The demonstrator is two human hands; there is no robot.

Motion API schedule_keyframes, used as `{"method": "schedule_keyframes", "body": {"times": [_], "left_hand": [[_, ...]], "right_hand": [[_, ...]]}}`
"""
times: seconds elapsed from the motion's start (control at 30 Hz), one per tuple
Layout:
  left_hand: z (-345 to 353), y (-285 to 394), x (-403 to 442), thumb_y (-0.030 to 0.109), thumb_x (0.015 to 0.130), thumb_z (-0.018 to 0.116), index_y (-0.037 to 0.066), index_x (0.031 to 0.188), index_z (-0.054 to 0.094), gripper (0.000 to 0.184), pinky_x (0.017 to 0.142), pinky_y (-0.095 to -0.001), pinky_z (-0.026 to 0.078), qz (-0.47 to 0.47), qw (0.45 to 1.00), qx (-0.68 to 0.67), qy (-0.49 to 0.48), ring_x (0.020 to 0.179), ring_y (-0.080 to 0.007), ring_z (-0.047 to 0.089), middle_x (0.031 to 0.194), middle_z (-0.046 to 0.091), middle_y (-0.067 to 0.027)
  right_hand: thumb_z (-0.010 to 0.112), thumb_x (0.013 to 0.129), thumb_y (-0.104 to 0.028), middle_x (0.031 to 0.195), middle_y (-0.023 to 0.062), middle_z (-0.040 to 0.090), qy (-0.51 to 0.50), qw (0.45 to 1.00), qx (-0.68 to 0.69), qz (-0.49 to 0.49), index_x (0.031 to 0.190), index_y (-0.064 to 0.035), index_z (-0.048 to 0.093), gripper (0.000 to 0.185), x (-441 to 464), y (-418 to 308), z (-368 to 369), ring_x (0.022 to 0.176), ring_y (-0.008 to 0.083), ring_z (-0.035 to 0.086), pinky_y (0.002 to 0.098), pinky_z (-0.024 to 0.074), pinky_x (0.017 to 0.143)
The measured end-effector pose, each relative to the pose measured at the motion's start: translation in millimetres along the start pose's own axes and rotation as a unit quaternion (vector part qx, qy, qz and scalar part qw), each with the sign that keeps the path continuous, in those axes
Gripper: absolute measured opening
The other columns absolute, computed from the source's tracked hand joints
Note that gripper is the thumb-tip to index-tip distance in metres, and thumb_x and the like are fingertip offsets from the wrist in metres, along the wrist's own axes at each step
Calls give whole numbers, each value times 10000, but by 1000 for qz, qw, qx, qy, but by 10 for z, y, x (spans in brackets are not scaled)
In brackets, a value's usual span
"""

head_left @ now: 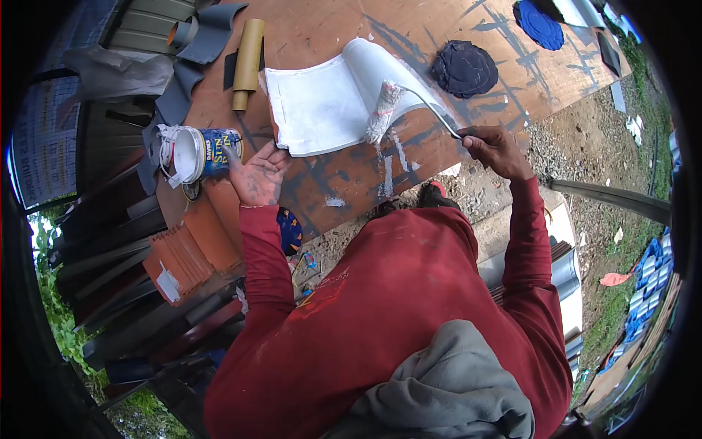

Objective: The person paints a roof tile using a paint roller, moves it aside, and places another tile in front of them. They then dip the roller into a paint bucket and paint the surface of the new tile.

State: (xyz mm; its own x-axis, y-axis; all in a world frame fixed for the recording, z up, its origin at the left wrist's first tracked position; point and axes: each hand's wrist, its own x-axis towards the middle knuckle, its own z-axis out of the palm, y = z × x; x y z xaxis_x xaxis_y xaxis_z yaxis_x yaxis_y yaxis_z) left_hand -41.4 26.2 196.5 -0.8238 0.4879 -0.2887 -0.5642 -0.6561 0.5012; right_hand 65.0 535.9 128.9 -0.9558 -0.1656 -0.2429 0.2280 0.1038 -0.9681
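A paint roller (383, 111) with a white-coated sleeve is held by its handle end in my right hand (491, 150). Its sleeve rests over the front edge of a white curved tile (329, 102), which lies on the brown wooden table (497, 110). My left hand (259, 175), palm up and smudged with grey, has its fingers apart near the tile's front left corner. Just left of that hand, a paint can (212, 152) lies tilted with its opening to the left and white paint at its rim.
Dark cloth rounds (465, 69) and a blue one (539, 25) lie on the table. A brown tube (249, 62) is behind the tile, with grey curved tiles (210, 33) farther left. Orange tiles (183, 260) are stacked at the left. A wooden pole (610, 199) stands at the right.
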Motion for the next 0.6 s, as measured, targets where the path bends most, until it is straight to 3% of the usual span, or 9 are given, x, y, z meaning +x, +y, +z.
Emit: {"method": "schedule_keyframes", "body": {"times": [0.03,0.1,0.23,0.3,0.37,0.43,0.5,0.53,0.6], "left_hand": [[127,-118,-37,890,870,460,-263,1434,355,1287,1057,-432,473,4,1000,-7,3,1003,-306,604,1262,606,-322],[317,-397,-122,898,868,446,-264,1445,341,1302,996,-372,481,79,966,152,196,952,-267,583,1295,595,-333],[42,-703,-243,910,877,405,-243,1429,400,1278,909,-363,475,47,970,101,214,861,-234,526,1262,625,-286],[-714,-804,-264,910,880,402,-227,1409,437,1254,959,-379,480,22,982,69,176,864,-229,547,1196,652,-245],[-1351,-982,-247,872,912,398,-168,1410,471,1156,1111,-453,441,-51,992,-100,-59,1174,-366,619,1298,639,-275],[-1304,-1187,-243,868,918,397,-162,1372,507,1131,1053,-430,469,-60,988,-129,-53,1030,-323,632,1210,665,-232],[-972,-1308,-214,866,919,400,-149,1372,518,1118,1045,-415,474,9,953,73,295,1009,-321,641,1183,671,-217],[-1012,-1316,-226,866,919,400,-149,1372,518,1118,1045,-415,474,6,953,69,294,1009,-321,641,1183,671,-217],[-1123,-1293,-225,873,915,391,-144,1469,450,1159,1150,-449,411,-36,967,121,221,1256,-367,594,1378,603,-249]], "right_hand": [[734,987,-388,738,-40,573,6,999,-40,-10,1221,-20,750,436,-30,-16,42,675,64,519,257,430,589],[736,987,-371,748,-26,605,-14,999,-48,-9,1224,-12,749,430,-177,-5,44,686,72,535,267,446,607],[741,978,-312,767,30,676,-18,989,-143,40,1176,-23,770,352,-413,-86,-70,697,89,565,293,472,626],[724,979,-279,732,69,667,-24,969,-241,43,1158,-26,773,314,-442,-109,-65,690,113,588,326,489,636],[708,980,-270,756,99,685,-47,959,-279,22,1134,-26,772,295,-326,-135,57,697,169,621,352,504,657],[676,981,-250,805,160,722,-88,934,-345,-32,1086,-26,770,265,-47,-147,241,712,281,689,405,533,701],[670,976,-249,840,178,727,-119,916,-374,-84,1048,-27,766,253,270,-65,380,752,333,697,435,536,722],[663,971,-248,875,196,731,-152,894,-397,-139,1011,-27,762,245,383,-78,457,792,385,705,465,539,742],[666,967,-248,880,192,734,-155,880,-433,-118,990,-32,761,237,568,-151,599,811,386,707,466,541,749]]}}
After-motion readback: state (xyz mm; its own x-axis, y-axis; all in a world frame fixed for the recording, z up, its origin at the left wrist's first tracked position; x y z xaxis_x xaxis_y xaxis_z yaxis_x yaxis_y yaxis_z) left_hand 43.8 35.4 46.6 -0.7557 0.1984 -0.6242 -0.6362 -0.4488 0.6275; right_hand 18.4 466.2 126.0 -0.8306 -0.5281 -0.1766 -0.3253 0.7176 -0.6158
